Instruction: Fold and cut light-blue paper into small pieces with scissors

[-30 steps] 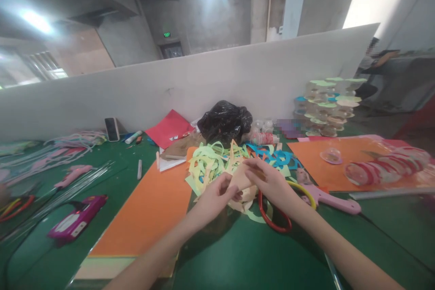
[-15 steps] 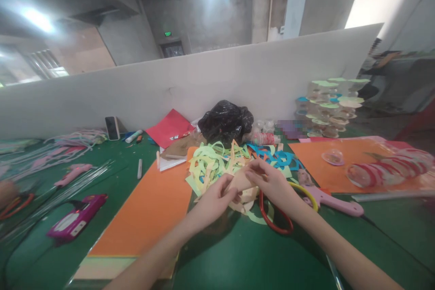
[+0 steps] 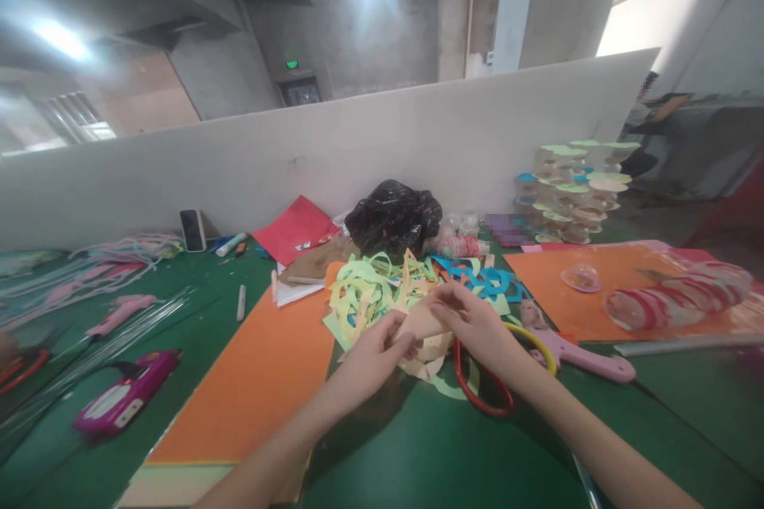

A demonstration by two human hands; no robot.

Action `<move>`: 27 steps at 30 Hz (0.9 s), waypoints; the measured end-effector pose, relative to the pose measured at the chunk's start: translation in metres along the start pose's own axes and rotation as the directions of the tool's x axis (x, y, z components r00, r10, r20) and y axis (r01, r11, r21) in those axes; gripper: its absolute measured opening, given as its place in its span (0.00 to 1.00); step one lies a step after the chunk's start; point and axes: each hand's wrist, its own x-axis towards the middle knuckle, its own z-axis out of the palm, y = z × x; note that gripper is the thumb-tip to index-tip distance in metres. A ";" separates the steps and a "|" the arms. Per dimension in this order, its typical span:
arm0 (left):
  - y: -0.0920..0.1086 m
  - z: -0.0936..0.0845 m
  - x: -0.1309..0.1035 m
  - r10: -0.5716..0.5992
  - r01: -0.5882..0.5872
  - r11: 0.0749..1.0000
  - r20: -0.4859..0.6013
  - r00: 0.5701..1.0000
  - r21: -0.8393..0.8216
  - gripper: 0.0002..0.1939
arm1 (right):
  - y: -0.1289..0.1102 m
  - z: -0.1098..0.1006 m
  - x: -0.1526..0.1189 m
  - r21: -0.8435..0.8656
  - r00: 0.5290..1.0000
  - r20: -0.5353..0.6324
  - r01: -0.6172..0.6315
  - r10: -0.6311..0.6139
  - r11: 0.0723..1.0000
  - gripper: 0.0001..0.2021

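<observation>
Between my hands is a small piece of pale peach paper (image 3: 422, 320). My left hand (image 3: 380, 346) pinches its left edge with thumb and fingers. At its upper right, my right hand (image 3: 473, 324) grips it with bent fingers. Under my right wrist lie scissors (image 3: 485, 398) with one red and one yellow handle loop; their blades are hidden. Just behind and beneath the paper sits a heap of curled paper offcuts (image 3: 364, 286) in green, yellow, peach and blue.
Orange sheets (image 3: 256, 382) lie on the green table at left. A pink glue gun (image 3: 590, 358) rests at right, near a red-striped clear roll (image 3: 674, 294). Behind are a black plastic bag (image 3: 394, 215) and stacked clear cups (image 3: 576, 191). A purple device (image 3: 128, 390) lies left.
The view has shifted slightly. Both hands still hold the peach paper, whose flat face shows a little more between them.
</observation>
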 end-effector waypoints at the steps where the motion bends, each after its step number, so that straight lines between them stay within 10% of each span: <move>1: -0.001 -0.001 0.000 0.000 0.000 1.000 -0.002 1.000 0.017 0.16 | 0.000 0.000 0.000 -0.005 1.000 -0.004 -0.001 0.001 1.000 0.07; 27: 0.004 -0.005 -0.002 -0.001 0.005 0.995 -0.034 0.999 0.100 0.18 | 0.003 -0.003 0.001 -0.024 0.999 -0.043 -0.001 0.000 1.000 0.06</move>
